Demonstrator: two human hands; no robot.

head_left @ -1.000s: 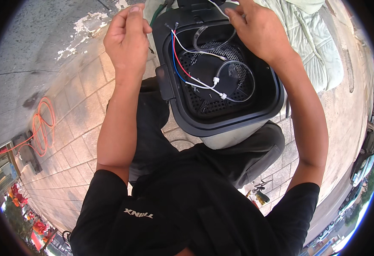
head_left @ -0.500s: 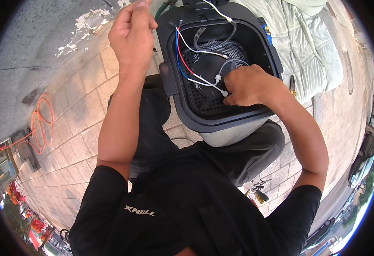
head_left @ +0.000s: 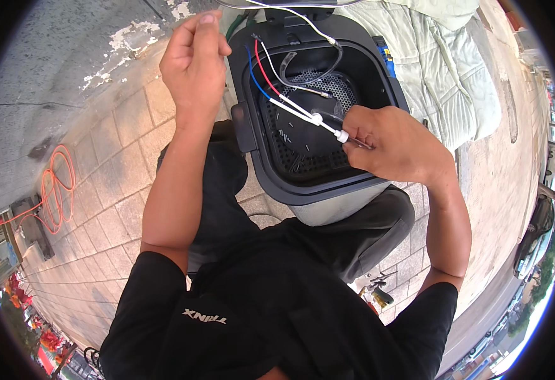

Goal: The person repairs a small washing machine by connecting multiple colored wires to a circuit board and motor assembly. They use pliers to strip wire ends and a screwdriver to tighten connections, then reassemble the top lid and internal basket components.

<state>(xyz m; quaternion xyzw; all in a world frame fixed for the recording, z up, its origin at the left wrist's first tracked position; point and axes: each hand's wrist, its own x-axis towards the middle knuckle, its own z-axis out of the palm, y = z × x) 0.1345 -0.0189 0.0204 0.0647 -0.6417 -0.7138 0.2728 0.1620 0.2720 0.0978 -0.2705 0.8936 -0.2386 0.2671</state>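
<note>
A black, rounded square tub (head_left: 261, 171) with a perforated bottom stands between my knees. Red, blue and white wires (head_left: 266, 79) come from its far left wall. My right hand (head_left: 401, 142) is closed around a dark curved tube with white end fittings (head_left: 342, 135), joined to the white-sleeved wires, above the tub's right half. Another dark curved tube (head_left: 336, 63) with a white wire arches over the far wall. My left hand (head_left: 195, 66) is raised beyond the tub's left corner, thumb pressed to the fingers; what it holds, if anything, cannot be made out.
Small pale bits (head_left: 284, 136) lie in the tub. A pale green quilted cloth (head_left: 442, 76) spreads to the right, with a blue and yellow item (head_left: 385, 56) by the rim. An orange cord (head_left: 56, 190) lies coiled on the left paving. Tools (head_left: 379, 292) lie by my right knee.
My right hand has moved right and up from the tub's bottom, pulling the tube and the coloured wires taut with it. My left hand has hardly moved.
</note>
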